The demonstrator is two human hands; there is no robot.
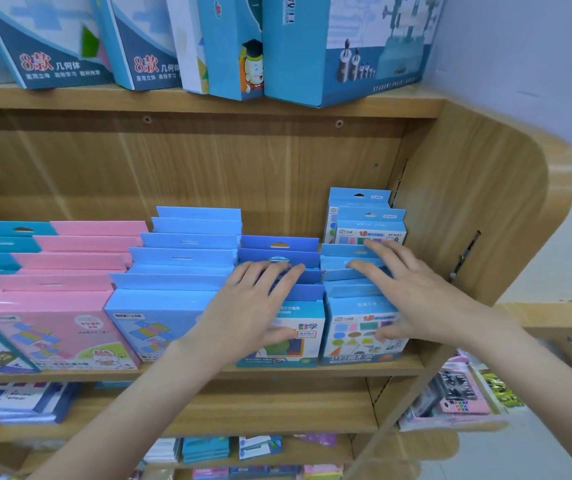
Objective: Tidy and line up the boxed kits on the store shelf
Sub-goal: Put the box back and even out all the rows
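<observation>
While both hands were already down on the two rightmost rows, here's roughly how it sat:

Right hand: right hand (407, 292) lay flat and open, fingers straight and spread over the tops of the geometry-shapes kits (360, 336), thumb down against the face of the front box. Not curled round anything as far as I could tell.

Left hand: left hand (250, 306) was also open, fingers stretched across the header tabs of the blue math kits (298, 327), palm over the front box. Resting or pressing, not pinching.

Which way the row runs: each row went front to back, straight away from the hands toward the wooden back panel (208, 168). So the long axis of the stack pointed the same way as the fingers.

The bit that matters: the shapes row looked uneven. Two boxes at the back (367, 220) stood taller and apart from the lower ones under the right fingers. That gap lay just beyond the right fingertips, so I'd guess the right hand was the nearer one to deal with it.

Side limits: the shapes row sat just beside the shelf side panel (485, 220), the math row touching it on the other side.

Neighbours: light-blue kits (160, 320) and pink kits (59, 327) further left looked stepped but fairly even, well away from both hands.

Shelf: all of it stood on the middle shelf board (364, 370), front boxes close to the edge.
</observation>
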